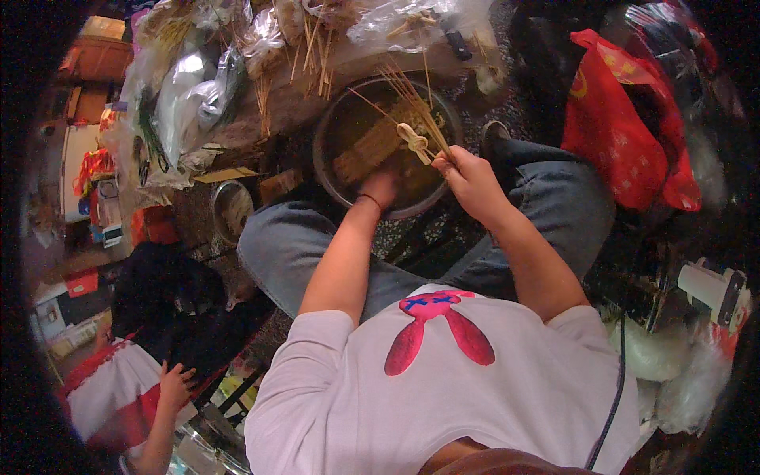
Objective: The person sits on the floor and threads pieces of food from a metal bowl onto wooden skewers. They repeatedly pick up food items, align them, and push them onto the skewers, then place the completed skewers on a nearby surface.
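A round metal basin point(323, 178) stands on the floor between my knees, with a brown block point(369, 149) lying in it. My left hand point(380, 189) is low inside the basin, near the lower end of that block; it is blurred, and what its fingers touch is hidden. Over the basin's right side, my right hand point(466, 175) is closed on a bundle of thin sticks point(418, 104) pointing up and to the left. A pale knotted food strip point(414, 141) on a thin stick is beside the bundle, close to my right fingertips. Pale pieces lie behind the bundle in the basin.
Past the basin, a low table point(231, 133) bears plastic bags point(190, 107) and several bundles of sticks point(320, 56). A red bag point(617, 130) is at the right. Left of my knee stands a metal container point(233, 208). Another person's hand point(176, 383) shows at the lower left.
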A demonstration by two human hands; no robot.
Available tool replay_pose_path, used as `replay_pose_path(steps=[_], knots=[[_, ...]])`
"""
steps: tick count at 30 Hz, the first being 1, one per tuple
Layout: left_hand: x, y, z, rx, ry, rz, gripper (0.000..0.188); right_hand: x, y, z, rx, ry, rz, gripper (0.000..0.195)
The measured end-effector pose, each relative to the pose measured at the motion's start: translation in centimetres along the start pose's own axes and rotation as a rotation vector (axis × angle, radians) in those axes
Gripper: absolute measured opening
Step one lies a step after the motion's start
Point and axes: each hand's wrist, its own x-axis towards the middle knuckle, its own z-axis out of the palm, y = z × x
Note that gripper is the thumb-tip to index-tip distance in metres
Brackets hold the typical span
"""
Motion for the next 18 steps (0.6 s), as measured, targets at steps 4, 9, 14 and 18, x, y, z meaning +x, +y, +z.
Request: replay_pose_path(steps=[4, 9, 14, 18], knots=[[-0.1, -0.2, -2.1, 0.002, -0.095, -0.014, 0.028, -0.1, -0.4, -0.2, -0.017, 0.0, 0.022, 0.014], [-0.8, 1.8, -3.3, -0.499, 0.289, -0.115, 0.025, -0.3, -0.5, -0.4, -0.024, 0.007, 0.016, 0.015], [0.4, -1.7, -0.9, -0.31, 0.381, 0.04, 0.025, -0.4, 0.8, 0.3, -0.034, 0.013, -0.054, 0.018], [0.8, -1.7, 0.0, -0.565, 0.478, 0.028, 0.03, -0.5, 1.2, 0.8, -0.044, -0.012, 0.016, 0.018]])
